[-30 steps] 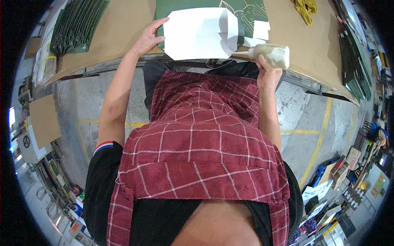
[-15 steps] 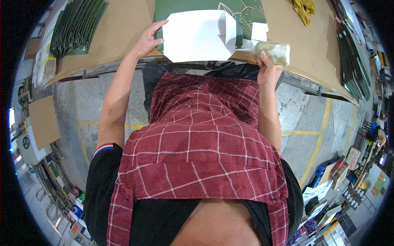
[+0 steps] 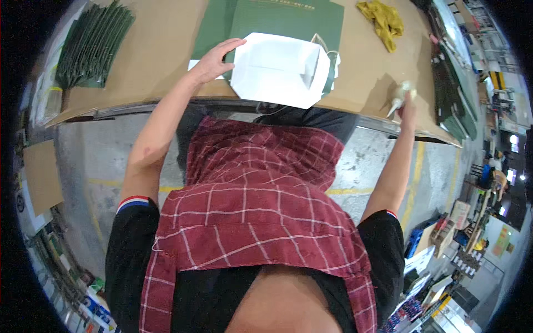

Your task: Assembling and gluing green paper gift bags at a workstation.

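A green paper bag (image 3: 283,21) lies on the table in front of me, its white bottom (image 3: 272,77) unfolded toward me with angled corners. A cord handle shows beside its right edge. My left hand (image 3: 214,62) is open at the left edge of the white bottom, thumb and fingers spread apart and touching the paper. Out to the right, above the table's near edge, my right hand (image 3: 408,108) is closed around a pale squeeze bottle (image 3: 406,91). Its white nozzle points down and to the left. The bottle is slightly blurred, and my fingers hide part of it.
Brown board (image 3: 161,50) covers the table. Folded dark green bags (image 3: 91,47) stand fanned at the left, and another stack (image 3: 452,89) lies at the right edge. A crumpled mustard-yellow cloth (image 3: 383,23) lies at the far right. Another green sheet (image 3: 210,33) lies under the bag.
My right hand has moved right with the bottle, away from the bag, and the bottle has tipped nozzle-down. My left hand stays at the bag's left edge. The whole view has shifted.
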`<state>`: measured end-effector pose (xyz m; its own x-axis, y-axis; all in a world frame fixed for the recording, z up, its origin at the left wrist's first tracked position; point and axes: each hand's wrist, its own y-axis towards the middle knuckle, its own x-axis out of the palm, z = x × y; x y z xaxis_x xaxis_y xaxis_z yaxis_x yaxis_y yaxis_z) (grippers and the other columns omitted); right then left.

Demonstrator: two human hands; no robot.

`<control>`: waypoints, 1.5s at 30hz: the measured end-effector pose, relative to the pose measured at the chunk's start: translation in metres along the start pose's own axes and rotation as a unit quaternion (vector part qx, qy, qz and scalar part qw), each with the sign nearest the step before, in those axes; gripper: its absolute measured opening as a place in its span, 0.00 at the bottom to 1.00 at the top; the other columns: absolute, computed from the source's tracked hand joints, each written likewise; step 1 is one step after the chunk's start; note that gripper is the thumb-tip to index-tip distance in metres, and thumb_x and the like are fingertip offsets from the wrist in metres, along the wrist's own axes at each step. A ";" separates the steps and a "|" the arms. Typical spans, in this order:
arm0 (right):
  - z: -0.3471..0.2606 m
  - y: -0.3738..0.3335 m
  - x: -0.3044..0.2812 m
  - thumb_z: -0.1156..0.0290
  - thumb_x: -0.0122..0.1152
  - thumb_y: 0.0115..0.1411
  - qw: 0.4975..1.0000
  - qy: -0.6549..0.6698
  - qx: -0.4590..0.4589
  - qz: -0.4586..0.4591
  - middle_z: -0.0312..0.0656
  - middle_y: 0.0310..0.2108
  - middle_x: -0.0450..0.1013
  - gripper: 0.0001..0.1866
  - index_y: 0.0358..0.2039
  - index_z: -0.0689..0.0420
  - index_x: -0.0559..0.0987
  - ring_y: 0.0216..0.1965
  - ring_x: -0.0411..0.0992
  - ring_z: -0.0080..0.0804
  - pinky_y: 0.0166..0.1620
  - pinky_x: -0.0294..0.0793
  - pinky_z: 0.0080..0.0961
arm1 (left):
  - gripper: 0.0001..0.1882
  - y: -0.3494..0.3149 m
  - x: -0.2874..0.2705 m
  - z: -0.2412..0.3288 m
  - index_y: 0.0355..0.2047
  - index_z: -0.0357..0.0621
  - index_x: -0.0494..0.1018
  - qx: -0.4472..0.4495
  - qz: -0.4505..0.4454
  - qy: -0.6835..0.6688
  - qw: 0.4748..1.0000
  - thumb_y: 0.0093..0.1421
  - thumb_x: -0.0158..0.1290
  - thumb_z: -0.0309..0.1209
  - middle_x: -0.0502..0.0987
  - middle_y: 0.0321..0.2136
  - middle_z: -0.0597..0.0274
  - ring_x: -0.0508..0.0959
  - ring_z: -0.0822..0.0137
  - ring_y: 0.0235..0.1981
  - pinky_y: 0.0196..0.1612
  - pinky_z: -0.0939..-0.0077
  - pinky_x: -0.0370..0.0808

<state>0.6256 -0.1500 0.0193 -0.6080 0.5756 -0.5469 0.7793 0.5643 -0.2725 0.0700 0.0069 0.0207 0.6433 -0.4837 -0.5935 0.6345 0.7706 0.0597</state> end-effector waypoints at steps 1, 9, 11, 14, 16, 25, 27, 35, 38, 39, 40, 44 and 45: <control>0.007 0.011 -0.001 0.41 0.51 0.49 0.997 -0.074 -0.013 0.011 0.44 0.25 0.71 0.31 0.28 0.63 0.76 0.29 0.69 0.28 0.31 0.67 0.23 | 0.33 0.001 -0.001 0.003 0.54 0.52 0.59 0.006 0.007 -0.007 1.000 0.44 0.48 0.21 0.57 0.55 0.55 0.58 0.58 0.57 0.57 0.70 0.55; -0.099 -0.111 0.100 0.66 0.60 0.48 0.854 -0.227 -0.461 -0.080 0.37 0.35 0.69 0.23 0.46 0.55 0.71 0.29 0.67 0.24 0.32 0.68 0.21 | 0.34 0.000 0.000 0.013 0.55 0.54 0.58 -0.065 0.030 -0.096 0.993 0.46 0.49 0.20 0.61 0.53 0.61 0.61 0.63 0.52 0.53 0.70 0.58; -0.105 -0.134 0.125 0.72 0.61 0.46 0.874 -0.115 -0.432 -0.192 0.34 0.30 0.69 0.23 0.46 0.56 0.72 0.26 0.66 0.21 0.31 0.67 0.18 | 0.34 0.002 0.002 0.009 0.55 0.54 0.58 -0.067 0.052 -0.123 0.989 0.46 0.49 0.21 0.63 0.50 0.61 0.63 0.64 0.50 0.51 0.70 0.59; -0.095 -0.118 0.147 0.76 0.61 0.45 0.868 -0.116 -0.366 -0.315 0.31 0.25 0.65 0.22 0.44 0.57 0.72 0.23 0.63 0.17 0.28 0.65 0.14 | 0.33 0.008 -0.003 0.000 0.53 0.52 0.60 -0.067 0.021 -0.043 0.997 0.44 0.49 0.19 0.67 0.43 0.63 0.67 0.67 0.41 0.43 0.77 0.64; -0.078 -0.104 0.153 0.72 0.61 0.44 0.883 -0.097 -0.312 -0.337 0.36 0.25 0.68 0.22 0.43 0.57 0.73 0.23 0.64 0.22 0.30 0.68 0.19 | 0.29 0.012 -0.005 0.006 0.50 0.50 0.62 -0.033 -0.017 -0.006 0.999 0.44 0.49 0.19 0.67 0.38 0.63 0.67 0.68 0.40 0.43 0.77 0.64; -0.085 -0.160 0.143 0.82 0.48 0.45 0.625 -0.388 -0.648 -0.197 0.39 0.42 0.68 0.23 0.46 0.56 0.70 0.41 0.67 0.37 0.44 0.67 0.31 | 0.34 -0.011 -0.012 -0.020 0.51 0.42 0.60 0.219 -0.121 0.246 0.936 0.46 0.56 0.43 0.64 0.47 0.54 0.60 0.57 0.53 0.53 0.60 0.59; -0.087 -0.166 0.134 0.81 0.49 0.45 0.615 -0.463 -0.600 -0.216 0.40 0.49 0.62 0.27 0.49 0.56 0.66 0.51 0.59 0.37 0.52 0.59 0.35 | 0.39 -0.023 -0.014 0.007 0.52 0.41 0.58 0.199 -0.129 0.303 0.923 0.43 0.58 0.46 0.62 0.49 0.53 0.58 0.57 0.55 0.55 0.58 0.56; -0.078 -0.192 0.120 0.59 0.68 0.34 0.627 -0.465 -0.554 -0.289 0.43 0.55 0.55 0.47 0.56 0.55 0.56 0.55 0.53 0.43 0.56 0.53 0.38 | 0.44 -0.062 0.020 0.024 0.52 0.39 0.57 0.142 -0.029 0.329 0.933 0.36 0.59 0.48 0.60 0.51 0.53 0.56 0.56 0.57 0.56 0.54 0.52; -0.048 -0.201 0.126 0.62 0.68 0.34 0.672 -0.375 -0.582 -0.263 0.43 0.55 0.56 0.43 0.53 0.53 0.61 0.55 0.54 0.44 0.56 0.54 0.39 | 0.37 -0.076 0.025 0.025 0.50 0.39 0.59 0.142 -0.003 0.332 0.933 0.39 0.58 0.41 0.62 0.50 0.55 0.58 0.57 0.56 0.55 0.54 0.54; -0.041 -0.200 0.127 0.64 0.68 0.34 0.694 -0.322 -0.597 -0.241 0.43 0.54 0.57 0.41 0.52 0.51 0.63 0.54 0.55 0.44 0.55 0.55 0.39 | 0.36 -0.078 0.026 0.026 0.49 0.39 0.60 0.139 0.011 0.333 0.933 0.40 0.58 0.40 0.62 0.50 0.55 0.58 0.58 0.56 0.55 0.55 0.54; -0.038 -0.193 0.128 0.67 0.67 0.35 0.713 -0.299 -0.587 -0.239 0.40 0.53 0.60 0.36 0.49 0.49 0.67 0.54 0.56 0.43 0.55 0.56 0.38 | 0.33 -0.077 0.025 0.025 0.49 0.41 0.61 0.124 0.012 0.316 0.940 0.43 0.57 0.39 0.62 0.50 0.57 0.58 0.59 0.56 0.56 0.55 0.53; -0.039 -0.192 0.131 0.68 0.64 0.39 0.740 -0.266 -0.576 -0.224 0.35 0.52 0.62 0.29 0.46 0.49 0.70 0.53 0.58 0.41 0.55 0.54 0.37 | 0.29 -0.077 0.028 0.025 0.49 0.44 0.62 0.076 0.032 0.292 0.953 0.47 0.54 0.40 0.64 0.50 0.61 0.58 0.62 0.56 0.57 0.59 0.50; -0.039 -0.194 0.132 0.68 0.64 0.39 0.741 -0.265 -0.575 -0.223 0.35 0.52 0.62 0.29 0.46 0.49 0.70 0.53 0.58 0.41 0.55 0.54 0.37 | 0.29 -0.077 0.032 0.025 0.49 0.44 0.62 0.077 0.030 0.292 0.953 0.47 0.54 0.40 0.64 0.50 0.61 0.58 0.62 0.56 0.57 0.59 0.50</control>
<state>0.3886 -0.1608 0.0310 -0.3835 0.0383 -0.9228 -0.3118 0.9351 0.1684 0.0524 -0.0782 0.0170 0.3607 -0.0915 -0.9282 0.6883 0.6976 0.1988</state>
